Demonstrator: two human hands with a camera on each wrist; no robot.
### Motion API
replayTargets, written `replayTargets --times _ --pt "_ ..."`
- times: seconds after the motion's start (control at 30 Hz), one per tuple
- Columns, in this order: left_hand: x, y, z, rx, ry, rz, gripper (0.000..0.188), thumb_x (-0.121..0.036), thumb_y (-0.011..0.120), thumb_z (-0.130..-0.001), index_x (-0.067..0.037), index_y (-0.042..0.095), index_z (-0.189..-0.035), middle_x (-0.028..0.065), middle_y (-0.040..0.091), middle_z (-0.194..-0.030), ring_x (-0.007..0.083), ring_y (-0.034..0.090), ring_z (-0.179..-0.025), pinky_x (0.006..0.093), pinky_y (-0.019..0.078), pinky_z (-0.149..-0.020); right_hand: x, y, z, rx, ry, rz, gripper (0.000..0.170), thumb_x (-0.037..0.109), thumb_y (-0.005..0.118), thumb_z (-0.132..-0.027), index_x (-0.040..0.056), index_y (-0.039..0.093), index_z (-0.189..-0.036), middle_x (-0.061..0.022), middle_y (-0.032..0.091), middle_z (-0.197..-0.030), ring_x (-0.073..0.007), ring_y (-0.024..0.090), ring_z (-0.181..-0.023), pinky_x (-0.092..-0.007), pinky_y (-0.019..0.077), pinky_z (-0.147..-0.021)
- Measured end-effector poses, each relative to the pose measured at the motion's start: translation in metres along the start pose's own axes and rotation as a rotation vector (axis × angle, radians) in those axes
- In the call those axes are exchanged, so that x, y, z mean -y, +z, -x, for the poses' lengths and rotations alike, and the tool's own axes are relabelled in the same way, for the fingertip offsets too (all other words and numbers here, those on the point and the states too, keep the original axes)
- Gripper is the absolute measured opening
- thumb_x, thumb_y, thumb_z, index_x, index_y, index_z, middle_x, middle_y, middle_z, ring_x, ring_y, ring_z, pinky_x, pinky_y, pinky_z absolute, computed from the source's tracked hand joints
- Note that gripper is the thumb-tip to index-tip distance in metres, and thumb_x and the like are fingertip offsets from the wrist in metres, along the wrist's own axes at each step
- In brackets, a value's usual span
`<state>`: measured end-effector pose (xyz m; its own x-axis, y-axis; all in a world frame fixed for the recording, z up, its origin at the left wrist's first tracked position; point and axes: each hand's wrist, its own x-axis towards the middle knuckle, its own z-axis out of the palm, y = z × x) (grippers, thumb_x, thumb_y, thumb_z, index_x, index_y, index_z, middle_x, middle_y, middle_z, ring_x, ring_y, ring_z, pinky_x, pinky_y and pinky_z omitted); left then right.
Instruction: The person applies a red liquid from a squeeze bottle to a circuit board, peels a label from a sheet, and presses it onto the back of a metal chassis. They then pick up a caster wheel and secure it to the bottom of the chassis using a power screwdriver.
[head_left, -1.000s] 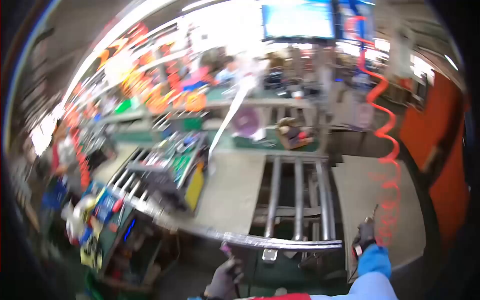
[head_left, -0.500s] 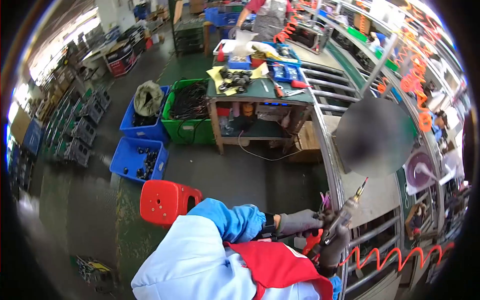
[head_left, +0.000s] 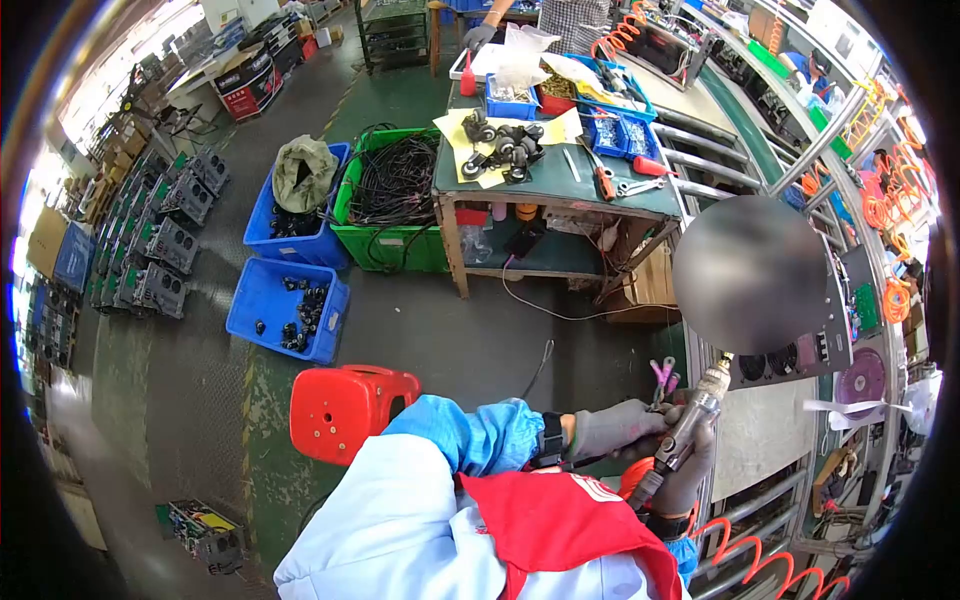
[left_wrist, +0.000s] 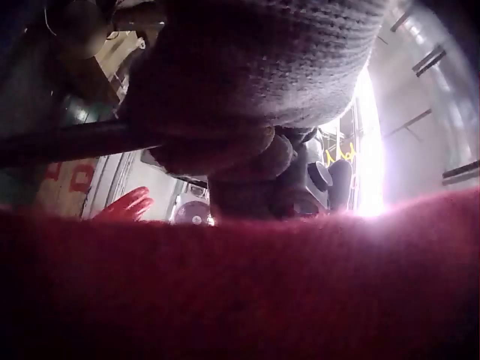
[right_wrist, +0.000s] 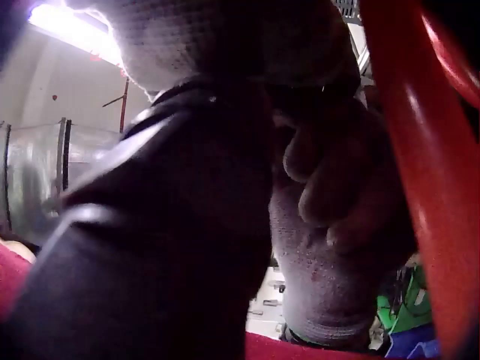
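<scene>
Right hand point(head_left: 690, 478): your fingers curl round the driver point(head_left: 692, 422).
Left hand point(head_left: 612, 430): your fingers curl round the pink-handled tool point(head_left: 663, 374).
Red stool point(head_left: 335, 415): near left.

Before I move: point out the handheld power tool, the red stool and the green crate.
Power tool point(head_left: 702, 406): head view, on its metal barrel.
Red stool point(head_left: 322, 394): head view, on its seat.
Green crate point(head_left: 424, 254): head view, on its near wall.
</scene>
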<state>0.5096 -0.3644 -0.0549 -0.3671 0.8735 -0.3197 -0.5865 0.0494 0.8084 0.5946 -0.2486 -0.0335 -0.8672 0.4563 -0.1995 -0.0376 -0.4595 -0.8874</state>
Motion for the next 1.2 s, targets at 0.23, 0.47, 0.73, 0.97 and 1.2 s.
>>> replayTargets --times 0.23,0.47,0.73,0.97,1.2 --pt "-0.062 -0.04 -0.104 -0.113 -0.027 -0.176 0.034 -0.039 0.056 -0.095 -0.007 0.064 -0.089 -0.0001 0.059 -0.068 0.0077 0.048 -0.047 0.0234 0.0348 -0.04 0.02 -0.054 -0.087 -0.065 0.069 -0.069 0.047 0.047 0.048 -0.098 0.0065 0.052 -0.121 -0.0061 0.064 -0.085 -0.013 0.06 -0.07 -0.0266 0.0498 -0.061" --pt "-0.108 -0.005 -0.189 0.125 0.099 -0.024 0.027 -0.029 0.053 -0.1 -0.005 0.064 -0.104 0.0003 0.064 -0.084 0.0068 0.056 -0.065 0.0238 0.045 -0.053 0.055 -0.019 -0.114 -0.171 0.037 -0.037 0.045 0.037 0.055 -0.096 0.0087 0.045 -0.129 -0.0031 0.058 -0.095 -0.0107 0.057 -0.07 -0.0254 0.05 -0.056" --pt "-0.159 0.014 -0.222 0.34 -0.124 -0.275 0.026 -0.027 0.053 -0.101 -0.004 0.063 -0.104 0.0009 0.063 -0.08 0.0081 0.057 -0.062 0.0218 0.0449 -0.053 0.088 0.019 -0.115 -0.647 -0.114 -0.016 0.054 0.021 0.056 -0.094 0.0059 0.039 -0.142 -0.0073 0.059 -0.099 -0.013 0.059 -0.065 -0.0278 0.0514 -0.054" --pt "-0.189 0.01 -0.241 0.429 -0.086 -0.059 0.029 -0.031 0.057 -0.098 -0.004 0.06 -0.106 0.0047 0.064 -0.086 0.0137 0.063 -0.069 0.0275 0.0529 -0.059 0.093 0.04 -0.157 -0.681 -0.277 -0.085 0.057 0.021 0.062 -0.092 0.0076 0.036 -0.141 -0.0058 0.058 -0.084 -0.0129 0.057 -0.058 -0.0286 0.0487 -0.05" --pt "-0.211 -0.011 -0.255 0.38 -0.012 -0.121 0.034 -0.036 0.056 -0.097 -0.003 0.06 -0.102 0.0044 0.063 -0.083 0.0125 0.062 -0.065 0.0261 0.0505 -0.055 0.099 0.052 -0.19 -0.675 -0.231 -0.082 0.056 0.021 0.06 -0.093 0.0098 0.036 -0.142 -0.0048 0.058 -0.081 -0.0117 0.057 -0.057 -0.0271 0.0478 -0.05"
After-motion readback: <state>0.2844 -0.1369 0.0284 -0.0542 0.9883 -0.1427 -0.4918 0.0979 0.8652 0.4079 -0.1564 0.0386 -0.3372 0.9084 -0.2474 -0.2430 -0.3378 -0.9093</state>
